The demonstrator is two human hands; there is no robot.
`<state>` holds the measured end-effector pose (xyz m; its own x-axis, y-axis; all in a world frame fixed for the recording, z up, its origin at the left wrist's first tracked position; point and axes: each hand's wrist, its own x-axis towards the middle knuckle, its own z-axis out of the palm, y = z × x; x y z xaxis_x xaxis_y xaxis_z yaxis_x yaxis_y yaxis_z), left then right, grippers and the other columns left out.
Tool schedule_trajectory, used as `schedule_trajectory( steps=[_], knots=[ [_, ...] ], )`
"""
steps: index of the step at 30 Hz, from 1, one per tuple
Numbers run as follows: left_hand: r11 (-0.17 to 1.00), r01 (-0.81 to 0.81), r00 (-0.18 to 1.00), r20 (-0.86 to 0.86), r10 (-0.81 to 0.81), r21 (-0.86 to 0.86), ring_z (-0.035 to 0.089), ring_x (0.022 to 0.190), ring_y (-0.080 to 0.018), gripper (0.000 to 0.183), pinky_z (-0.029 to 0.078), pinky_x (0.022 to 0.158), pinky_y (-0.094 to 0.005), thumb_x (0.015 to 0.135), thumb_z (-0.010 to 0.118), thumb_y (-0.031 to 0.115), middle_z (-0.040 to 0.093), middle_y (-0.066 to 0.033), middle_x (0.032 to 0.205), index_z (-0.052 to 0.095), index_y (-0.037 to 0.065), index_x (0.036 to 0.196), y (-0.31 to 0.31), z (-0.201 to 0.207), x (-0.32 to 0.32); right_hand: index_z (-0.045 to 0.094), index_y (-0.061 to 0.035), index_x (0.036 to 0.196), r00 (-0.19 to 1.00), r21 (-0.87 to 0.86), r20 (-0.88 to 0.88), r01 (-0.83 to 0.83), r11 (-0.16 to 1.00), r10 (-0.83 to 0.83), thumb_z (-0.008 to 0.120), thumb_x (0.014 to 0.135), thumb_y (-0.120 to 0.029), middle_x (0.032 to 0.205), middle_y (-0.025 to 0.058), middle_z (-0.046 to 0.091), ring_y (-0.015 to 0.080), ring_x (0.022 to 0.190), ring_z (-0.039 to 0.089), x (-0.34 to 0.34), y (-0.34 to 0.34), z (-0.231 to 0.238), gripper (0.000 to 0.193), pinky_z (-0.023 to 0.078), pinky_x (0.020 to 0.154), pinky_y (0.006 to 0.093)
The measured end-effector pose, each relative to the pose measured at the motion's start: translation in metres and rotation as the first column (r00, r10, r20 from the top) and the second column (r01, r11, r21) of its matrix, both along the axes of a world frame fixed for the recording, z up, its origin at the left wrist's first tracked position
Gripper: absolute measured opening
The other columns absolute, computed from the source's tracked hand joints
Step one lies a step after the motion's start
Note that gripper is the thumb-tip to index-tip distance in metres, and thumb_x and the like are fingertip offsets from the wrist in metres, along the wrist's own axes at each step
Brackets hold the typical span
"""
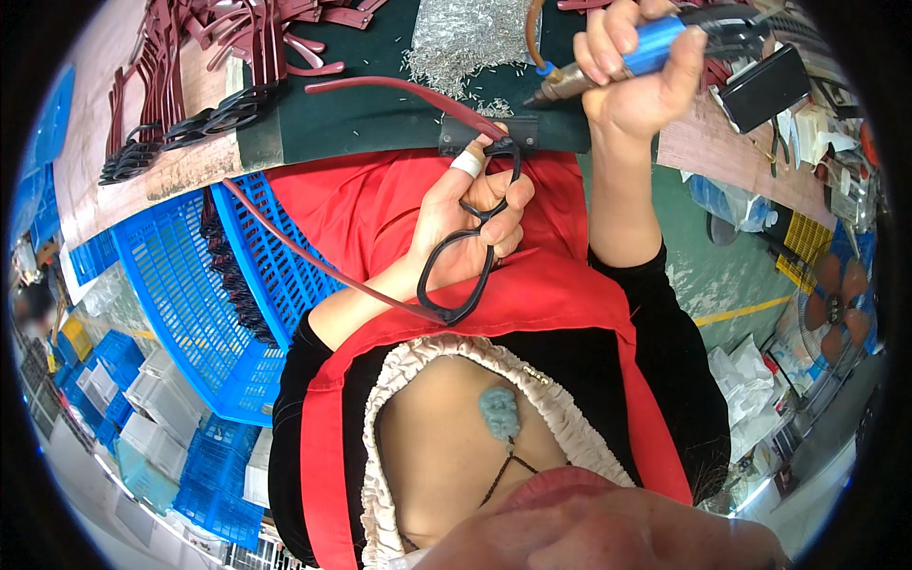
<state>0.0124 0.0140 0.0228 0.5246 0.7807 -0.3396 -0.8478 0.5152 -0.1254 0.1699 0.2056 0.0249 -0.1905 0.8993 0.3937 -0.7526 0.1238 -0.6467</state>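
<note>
My left hand [470, 214], with white tape round one finger, grips an eyeglass frame [457, 237] with black rims and dark red temples. One hinge end of the frame rests at a small dark block [518, 133] on the bench's front edge. A temple stretches left over the bench, and the other hangs down to the left past my forearm. My right hand [641, 62] is wrapped round a blue powered screwdriver [654, 46]. Its tip points left, a little above the bench and apart from the frame. Many tiny silver screws [456, 66] lie in a heap beyond the block.
Assembled eyeglass frames [180, 123] and loose red temples [318, 17] cover the bench's left side. Below it stands a blue plastic basket [190, 323] holding more frames. A black phone-like slab [765, 87] sits at right, and a fan [836, 299] stands lower right.
</note>
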Motion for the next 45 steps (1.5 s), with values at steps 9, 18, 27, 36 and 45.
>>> schedule_trajectory(
  steps=[9, 18, 27, 36, 45],
  knots=[
    [0.999, 0.031, 0.983, 0.184, -0.026, -0.025, 0.043, 0.048, -0.0063, 0.044, 0.041, 0.048, -0.0236, 0.115, 0.025, 0.045, 0.055, -0.0009, 0.087, 0.052, 0.01, 0.119, 0.003, -0.008, -0.004, 0.052, -0.0112, 0.141, 0.995, 0.14, 0.002, -0.095, 0.986, 0.095, 0.054, 0.1, -0.066, 0.084, 0.0016, 0.053, 0.012, 0.062, 0.048, 0.002, -0.063, 0.009, 0.068, 0.037, 0.05, 0.0265],
    [0.99, 0.035, 0.983, 0.185, -0.01, -0.134, 0.043, 0.048, -0.0071, 0.048, 0.042, 0.048, -0.0255, 0.115, 0.026, 0.046, 0.048, 0.0012, 0.077, 0.052, 0.007, 0.108, 0.004, -0.003, -0.008, 0.049, -0.0109, 0.117, 0.996, 0.067, 0.048, -0.072, 0.995, 0.069, 0.073, 0.094, -0.052, 0.081, 0.0084, 0.057, 0.0172, 0.06, 0.054, -0.022, -0.078, 0.021, 0.052, 0.043, 0.05, 0.0305],
    [0.995, -0.006, 0.972, 0.233, 0.029, -0.099, 0.045, 0.052, -0.0074, 0.047, 0.041, 0.048, -0.0244, 0.115, 0.027, 0.04, 0.047, -0.0016, 0.085, 0.046, 0.006, 0.142, 0.005, -0.011, -0.012, 0.061, -0.0114, 0.118, 0.99, -0.013, -0.125, -0.064, 0.998, 0.062, 0.057, 0.097, -0.061, 0.078, 0.0, 0.049, 0.0096, 0.057, 0.043, -0.009, -0.047, 0.006, 0.054, 0.033, 0.046, 0.0225],
    [0.996, -0.015, 0.984, 0.173, 0.03, -0.089, 0.048, 0.054, -0.0074, 0.055, 0.042, 0.049, -0.0236, 0.115, 0.027, 0.04, 0.05, -0.0037, 0.087, 0.035, 0.004, 0.157, 0.007, -0.017, -0.014, 0.062, -0.0142, 0.111, 0.982, -0.106, -0.024, 0.184, 0.977, -0.187, 0.052, 0.098, -0.064, 0.073, 0.0015, 0.052, 0.0121, 0.053, 0.047, 0.032, -0.034, 0.011, 0.053, 0.035, 0.043, 0.0262],
    [0.994, 0.093, 0.99, 0.116, -0.085, -0.064, 0.047, 0.047, -0.0053, 0.037, 0.038, 0.044, -0.0233, 0.112, 0.042, 0.029, 0.054, -0.0011, 0.075, 0.057, 0.004, 0.134, 0.006, -0.035, -0.004, 0.053, -0.0137, 0.136, 0.993, 0.144, 0.079, -0.099, 0.985, 0.088, 0.056, 0.104, -0.041, 0.079, 0.0036, 0.053, 0.0132, 0.059, 0.049, -0.013, -0.066, 0.012, 0.043, 0.039, 0.049, 0.027]
  ],
)
